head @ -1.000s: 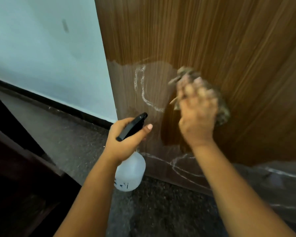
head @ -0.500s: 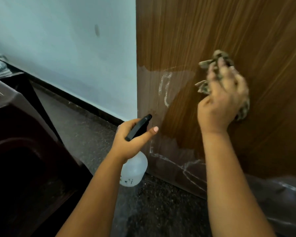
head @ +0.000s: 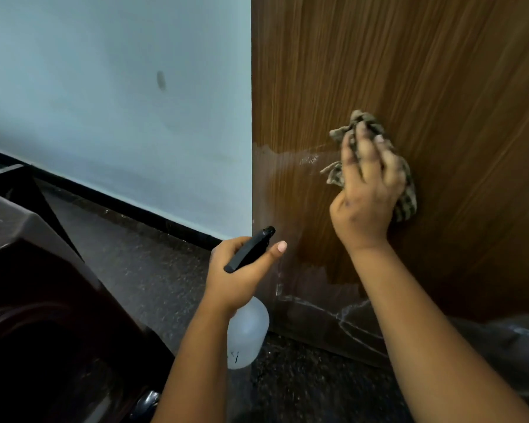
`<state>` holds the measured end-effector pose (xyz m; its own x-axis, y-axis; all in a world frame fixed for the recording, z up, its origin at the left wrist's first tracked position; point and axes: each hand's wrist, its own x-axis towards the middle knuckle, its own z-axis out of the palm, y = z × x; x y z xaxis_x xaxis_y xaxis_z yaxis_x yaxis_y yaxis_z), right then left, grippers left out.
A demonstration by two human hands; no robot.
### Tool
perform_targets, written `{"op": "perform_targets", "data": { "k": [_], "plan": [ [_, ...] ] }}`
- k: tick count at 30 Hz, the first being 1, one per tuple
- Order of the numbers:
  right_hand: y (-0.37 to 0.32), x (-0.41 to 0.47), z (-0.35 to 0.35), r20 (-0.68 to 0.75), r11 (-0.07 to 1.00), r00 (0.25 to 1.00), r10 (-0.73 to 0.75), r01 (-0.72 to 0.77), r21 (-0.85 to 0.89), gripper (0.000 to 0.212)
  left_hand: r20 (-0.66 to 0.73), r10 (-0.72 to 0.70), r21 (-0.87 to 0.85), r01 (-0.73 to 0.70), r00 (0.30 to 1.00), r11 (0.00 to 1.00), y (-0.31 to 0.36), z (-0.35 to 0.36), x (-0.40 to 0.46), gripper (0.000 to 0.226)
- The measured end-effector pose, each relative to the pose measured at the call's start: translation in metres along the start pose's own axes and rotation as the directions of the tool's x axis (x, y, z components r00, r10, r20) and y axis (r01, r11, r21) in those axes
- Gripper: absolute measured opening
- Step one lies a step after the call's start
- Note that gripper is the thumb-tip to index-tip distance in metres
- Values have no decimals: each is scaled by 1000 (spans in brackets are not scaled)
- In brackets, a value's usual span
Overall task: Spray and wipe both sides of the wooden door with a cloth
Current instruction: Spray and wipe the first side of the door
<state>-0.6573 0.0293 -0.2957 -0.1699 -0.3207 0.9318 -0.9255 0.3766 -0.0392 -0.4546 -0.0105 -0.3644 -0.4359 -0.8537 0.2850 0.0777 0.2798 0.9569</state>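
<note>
The wooden door fills the right half of the view, with a wet sheen and white streaks on its lower part. My right hand presses a crumpled checked cloth against the door at mid height, fingers spread over it and pointing up. My left hand grips the black trigger head of a white spray bottle, held low beside the door's left edge, nozzle toward the door. The thumb sticks out along the head.
A pale blue wall with a black skirting stands left of the door. Dark speckled floor runs below. A dark wooden piece of furniture fills the lower left corner.
My right hand with the cloth has slid up the door and then slightly left. The view has shifted, showing more wall. The left hand keeps the bottle in the same pose.
</note>
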Motion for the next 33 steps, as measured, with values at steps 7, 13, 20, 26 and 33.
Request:
{"op": "perform_targets", "data": {
  "k": [7, 13, 20, 26, 33],
  "plan": [
    [-29, -1, 18, -46, 999, 999, 26, -25, 22, 64, -17, 94, -14, -95, 995, 995, -3, -24, 12, 53],
    [-35, -78, 66, 392, 563, 543, -743, 823, -74, 53, -73, 129, -17, -131, 989, 991, -1, -41, 24, 59],
    [-55, 84, 33, 209, 537, 586, -783, 806, -248, 44, -129, 119, -56, -127, 985, 990, 14, -52, 31, 47],
    [-61, 112, 24, 1, 754, 794, -608, 577, -314, 46, -124, 106, -61, -114, 987, 992, 10, -46, 30, 50],
    [-37, -86, 73, 574, 122, 109, -811, 992, -15, 49, -61, 101, -87, -106, 993, 990, 17, -44, 25, 45]
  ]
}}
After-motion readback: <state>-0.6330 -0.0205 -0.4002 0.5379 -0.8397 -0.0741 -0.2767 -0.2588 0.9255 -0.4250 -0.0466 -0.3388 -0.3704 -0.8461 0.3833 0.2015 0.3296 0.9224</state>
